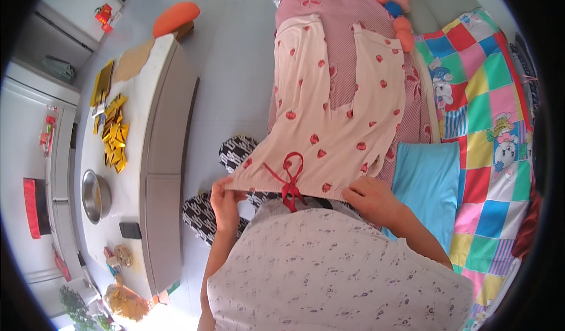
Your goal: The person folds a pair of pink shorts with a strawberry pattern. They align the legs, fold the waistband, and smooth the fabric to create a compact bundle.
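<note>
Pale pink pants with red strawberry prints lie with their two legs stretched away from me over a pink patterned padded surface. A red drawstring bow sits at the waistband, close to my body. My left hand pinches the waistband's left corner. My right hand has its fingers closed on the waistband's right end. A folded light blue cloth lies to the right of the pants, beside my right hand.
Right, a colorful checked quilt with cartoon animals. Left, a white counter holds gold packets, a steel bowl and a phone; an orange seat stands behind it. Colorful round soft items lie at the back.
</note>
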Available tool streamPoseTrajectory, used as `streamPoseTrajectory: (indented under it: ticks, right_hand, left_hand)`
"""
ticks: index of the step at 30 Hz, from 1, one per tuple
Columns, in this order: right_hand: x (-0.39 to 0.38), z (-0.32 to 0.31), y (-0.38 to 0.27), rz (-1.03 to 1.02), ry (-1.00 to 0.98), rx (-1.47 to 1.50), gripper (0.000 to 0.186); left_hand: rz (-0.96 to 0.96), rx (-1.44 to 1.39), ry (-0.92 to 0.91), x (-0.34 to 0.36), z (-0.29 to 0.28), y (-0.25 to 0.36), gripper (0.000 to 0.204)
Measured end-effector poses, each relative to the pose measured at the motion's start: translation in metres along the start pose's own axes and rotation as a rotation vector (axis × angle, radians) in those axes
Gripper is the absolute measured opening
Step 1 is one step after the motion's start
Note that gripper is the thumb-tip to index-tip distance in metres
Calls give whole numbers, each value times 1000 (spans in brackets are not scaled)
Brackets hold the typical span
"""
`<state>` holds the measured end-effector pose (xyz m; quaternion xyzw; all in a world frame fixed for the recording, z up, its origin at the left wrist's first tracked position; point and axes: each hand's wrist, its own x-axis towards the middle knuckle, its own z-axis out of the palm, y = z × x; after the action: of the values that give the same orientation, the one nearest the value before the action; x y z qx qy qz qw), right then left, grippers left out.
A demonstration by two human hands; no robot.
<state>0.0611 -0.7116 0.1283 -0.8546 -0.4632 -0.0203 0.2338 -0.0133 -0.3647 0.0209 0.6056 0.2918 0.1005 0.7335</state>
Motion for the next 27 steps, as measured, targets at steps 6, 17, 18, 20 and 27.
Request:
streamPoseTrajectory:
  ticks: [6, 17, 18, 20, 27]
  right_hand:
    - [-8, 9, -7, -29, -59, 8, 17]
    - [-11, 0, -11, 239, -689, 27, 13]
    - [-11, 0, -11, 253, -734, 12, 14]
    - [-11, -3, -12, 279, -825, -21, 15]
    - [-3, -13, -12, 339, -846, 49, 18]
  left_hand:
    - [-103, -337, -6, -4, 10, 9, 19]
    - [-32, -122, -204, -8, 4, -10, 24]
    - [-26, -82, -266, -10, 5, -9, 28]
    - [0, -44, -307, -14, 7, -11, 29]
    - [95, 2, -248, -27, 11, 14, 39]
